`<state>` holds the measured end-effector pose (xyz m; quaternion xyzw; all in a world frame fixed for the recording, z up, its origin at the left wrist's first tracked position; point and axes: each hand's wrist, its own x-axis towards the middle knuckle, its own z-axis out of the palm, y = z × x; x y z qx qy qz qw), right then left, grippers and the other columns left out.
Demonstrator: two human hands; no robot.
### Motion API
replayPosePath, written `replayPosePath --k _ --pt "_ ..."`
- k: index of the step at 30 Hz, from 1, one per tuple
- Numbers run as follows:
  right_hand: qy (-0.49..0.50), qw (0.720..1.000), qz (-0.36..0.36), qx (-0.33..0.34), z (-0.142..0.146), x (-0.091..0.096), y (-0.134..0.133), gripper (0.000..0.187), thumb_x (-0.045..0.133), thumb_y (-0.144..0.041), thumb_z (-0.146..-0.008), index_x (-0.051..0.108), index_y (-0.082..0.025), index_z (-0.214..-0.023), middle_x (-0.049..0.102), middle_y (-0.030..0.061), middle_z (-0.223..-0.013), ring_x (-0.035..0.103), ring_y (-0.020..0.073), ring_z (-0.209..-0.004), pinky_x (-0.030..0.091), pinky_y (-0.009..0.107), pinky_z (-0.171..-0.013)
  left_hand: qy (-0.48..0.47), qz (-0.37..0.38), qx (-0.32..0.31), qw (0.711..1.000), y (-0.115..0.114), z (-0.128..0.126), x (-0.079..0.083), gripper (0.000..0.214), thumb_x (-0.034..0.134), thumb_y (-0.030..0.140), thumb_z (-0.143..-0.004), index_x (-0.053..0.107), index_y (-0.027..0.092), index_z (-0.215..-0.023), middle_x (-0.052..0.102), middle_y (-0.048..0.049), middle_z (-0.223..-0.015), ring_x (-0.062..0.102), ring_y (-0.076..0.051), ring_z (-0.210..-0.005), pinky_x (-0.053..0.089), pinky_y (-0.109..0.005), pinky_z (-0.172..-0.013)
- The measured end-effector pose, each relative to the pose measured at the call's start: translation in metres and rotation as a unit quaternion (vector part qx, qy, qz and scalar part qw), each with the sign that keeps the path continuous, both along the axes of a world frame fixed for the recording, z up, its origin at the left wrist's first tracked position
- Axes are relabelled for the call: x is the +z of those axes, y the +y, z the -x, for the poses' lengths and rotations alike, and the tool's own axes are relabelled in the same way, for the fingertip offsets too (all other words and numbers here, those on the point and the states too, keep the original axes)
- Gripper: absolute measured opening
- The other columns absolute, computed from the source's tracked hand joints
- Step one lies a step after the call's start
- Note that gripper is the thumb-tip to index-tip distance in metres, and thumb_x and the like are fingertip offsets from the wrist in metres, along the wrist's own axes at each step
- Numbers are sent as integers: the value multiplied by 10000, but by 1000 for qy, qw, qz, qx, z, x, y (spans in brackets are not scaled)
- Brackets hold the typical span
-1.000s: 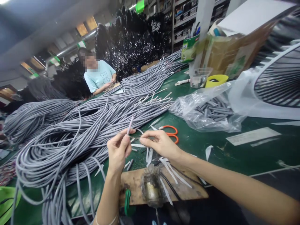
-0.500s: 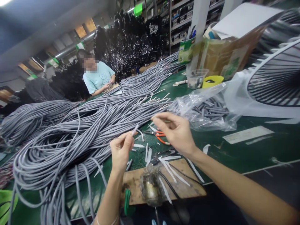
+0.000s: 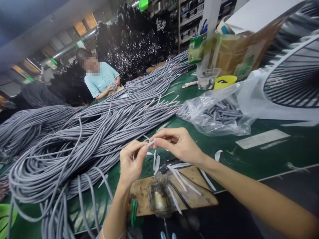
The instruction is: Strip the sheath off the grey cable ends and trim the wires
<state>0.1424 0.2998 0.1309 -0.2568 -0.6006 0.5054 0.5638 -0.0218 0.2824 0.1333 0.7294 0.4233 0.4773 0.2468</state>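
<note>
Pinched between thumb and fingers of my left hand (image 3: pixel 132 162) is a grey cable end (image 3: pixel 150 144) with a pale tip. My right hand (image 3: pixel 180 145) meets it from the right, its thumb and fingertips closed on the same tip. Below both hands, a wooden board (image 3: pixel 199 192) carries a small brass-coloured motor-like device (image 3: pixel 159 199) with a thin shaft pointing towards me. White tape strips (image 3: pixel 178 177) lie across the board. To the left spreads a large bundle of grey cables (image 3: pixel 62 149).
A clear plastic bag (image 3: pixel 196 124) of short grey tubes lies beyond my right hand, near a yellow tape roll (image 3: pixel 225 82) and a white fan (image 3: pixel 256 96). A green clamp handle (image 3: pixel 134 212) sits at the board's left edge. Across the table, another person (image 3: pixel 102 79) handles something small.
My right hand has moved left and down to my left hand and closed on the cable tip. The orange-handled pliers are now hidden behind it. The view has shifted slightly.
</note>
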Motion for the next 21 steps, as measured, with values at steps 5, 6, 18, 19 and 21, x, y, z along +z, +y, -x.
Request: replayPosePath --k 5,6,18,19,21 --pt "-11 1000 1 8 0 3 0 332 663 -444 -720 632 -134 -607 607 16 -551 538 83 -499 428 194 -469 42 -44 0 998 -3 2 0 231 547 310 -850 740 183 -847 522 3 -535 425 -93 -487 333 -215 -466" --pt "-4 1000 19 13 1 2 1 346 674 -459 -704 622 -134 -596 582 3 -529 497 68 -460 388 187 -428 47 -55 2 997 -4 2 0 231 548 309 -849 741 183 -845 519 4 -530 425 -93 -479 334 -215 -461" --pt "-12 994 93 53 7 -5 0 401 648 -520 -692 496 -160 -603 315 -93 -458 233 27 -385 163 193 -360 98 -105 38 989 -7 3 3 192 535 230 -856 720 192 -817 561 2 -579 460 -93 -495 356 -218 -473" --pt "-29 998 55 22 6 -3 -2 404 635 -515 -710 485 -159 -589 328 -81 -480 258 33 -412 183 196 -377 114 -108 53 986 -7 2 3 189 532 217 -857 717 191 -828 547 7 -576 452 -89 -492 349 -213 -471" --pt "-55 998 -8 -16 4 -2 -5 407 616 -494 -743 458 -161 -570 334 -69 -507 282 42 -450 213 201 -406 149 -120 56 980 -7 1 3 186 524 192 -857 709 183 -859 520 13 -574 445 -84 -488 337 -206 -464"
